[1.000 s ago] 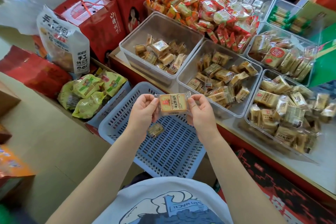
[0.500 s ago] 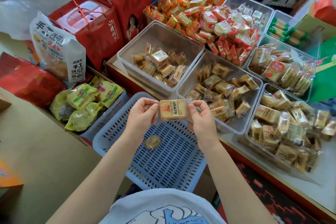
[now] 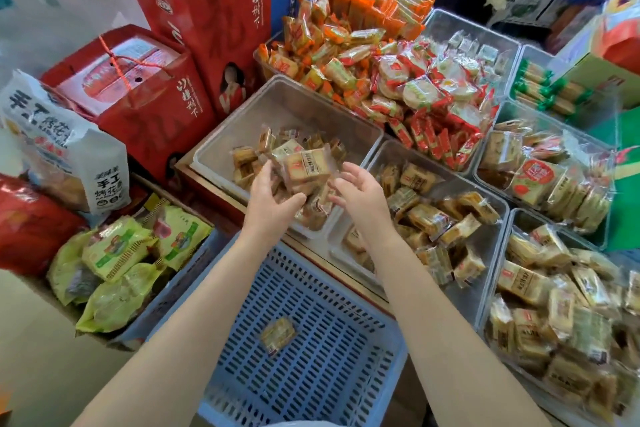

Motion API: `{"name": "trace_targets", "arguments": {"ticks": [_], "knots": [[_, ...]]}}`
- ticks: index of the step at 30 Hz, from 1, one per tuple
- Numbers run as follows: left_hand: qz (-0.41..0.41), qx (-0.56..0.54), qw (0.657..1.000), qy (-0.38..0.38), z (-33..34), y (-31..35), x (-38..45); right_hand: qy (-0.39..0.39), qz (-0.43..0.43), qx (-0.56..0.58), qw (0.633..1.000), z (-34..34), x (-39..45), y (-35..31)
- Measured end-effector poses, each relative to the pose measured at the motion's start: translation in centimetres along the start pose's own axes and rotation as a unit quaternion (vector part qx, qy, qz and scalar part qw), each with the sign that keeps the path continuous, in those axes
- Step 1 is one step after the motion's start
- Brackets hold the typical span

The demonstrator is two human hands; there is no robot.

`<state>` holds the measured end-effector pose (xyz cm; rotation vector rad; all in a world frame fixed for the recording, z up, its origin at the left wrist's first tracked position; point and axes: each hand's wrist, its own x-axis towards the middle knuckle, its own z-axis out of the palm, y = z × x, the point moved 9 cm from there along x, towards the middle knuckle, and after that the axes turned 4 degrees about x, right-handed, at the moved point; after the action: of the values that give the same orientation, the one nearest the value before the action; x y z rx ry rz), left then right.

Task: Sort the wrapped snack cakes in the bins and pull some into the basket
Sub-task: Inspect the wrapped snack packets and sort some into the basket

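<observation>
Wrapped snack cake (image 3: 306,168), a square tan block in crinkly clear film with a printed label, is seen above the near end of the clear plastic bin (image 3: 242,135), just off the fingertips of both hands; whether it is touched cannot be told. Left hand (image 3: 273,204) and right hand (image 3: 360,194) are held palm-up with fingers loosely spread, nothing gripped. One similar cake (image 3: 277,334) is lying flat in the blue slotted plastic basket (image 3: 346,374), and more are piled in the adjoining clear bin (image 3: 485,253).
</observation>
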<state>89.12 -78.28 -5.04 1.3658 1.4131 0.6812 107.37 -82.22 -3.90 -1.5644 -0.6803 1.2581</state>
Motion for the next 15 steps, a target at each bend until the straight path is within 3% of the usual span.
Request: {"name": "trace_targets", "arguments": {"ticks": [2, 5, 9, 13, 15], "knots": [[0.043, 0.136, 0.990, 0.013, 1.1, 0.2, 0.9, 0.007, 0.013, -0.018, 1.000, -1.2, 1.1, 0.3], [0.144, 0.237, 0.961, -0.014, 5.1, 1.0, 0.4, 0.036, 0.017, -0.059, 0.997, -5.3, 1.9, 1.7], [0.262, 0.382, 0.880, -0.100, 12.2, 0.4, -1.5, 0.065, 0.036, -0.149, 0.986, -12.1, 1.7, 4.4], [0.313, 0.476, 0.808, -0.148, 16.6, -2.0, -4.7, -0.064, 0.110, -0.274, 0.953, -14.4, 0.7, 7.8], [0.304, 0.503, 0.794, -0.155, 17.9, -3.1, -5.6, -0.115, 0.149, -0.326, 0.926, -15.1, -0.3, 9.8]]}}
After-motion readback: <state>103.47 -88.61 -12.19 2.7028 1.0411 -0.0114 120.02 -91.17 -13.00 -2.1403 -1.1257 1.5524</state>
